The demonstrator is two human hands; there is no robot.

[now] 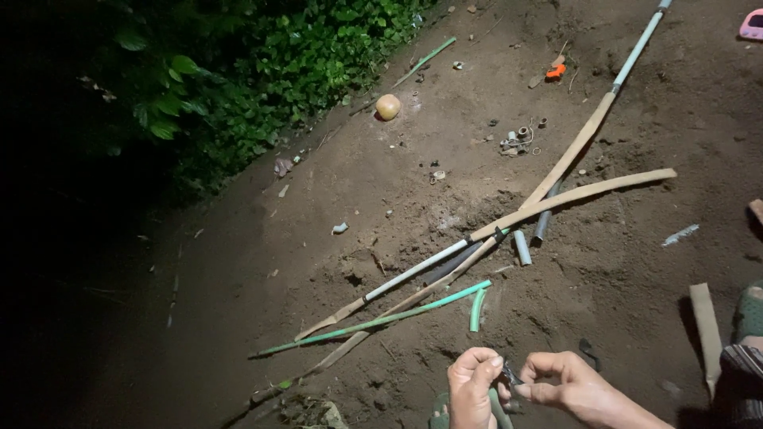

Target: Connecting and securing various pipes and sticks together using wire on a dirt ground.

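Down at the bottom edge, your two hands meet just above the dirt. Your left hand is curled into a loose fist, knuckles up, thumb pressed toward the other hand, and it is closed around a green tube that runs down out of view. Your right hand comes in from the lower right with the wrist angled up, its fingertips pinched together on a small dark piece held between both hands; what that piece is I cannot tell.

Just beyond your knuckles lies a short curved green tube piece, and beside it a long thin green rod stretching left. Crossing above them are pale bamboo strips and a white pipe. A flat tan slat lies to the right near a sandalled foot. Farther up the soil sits a round orange ball, with leafy bushes at the left.
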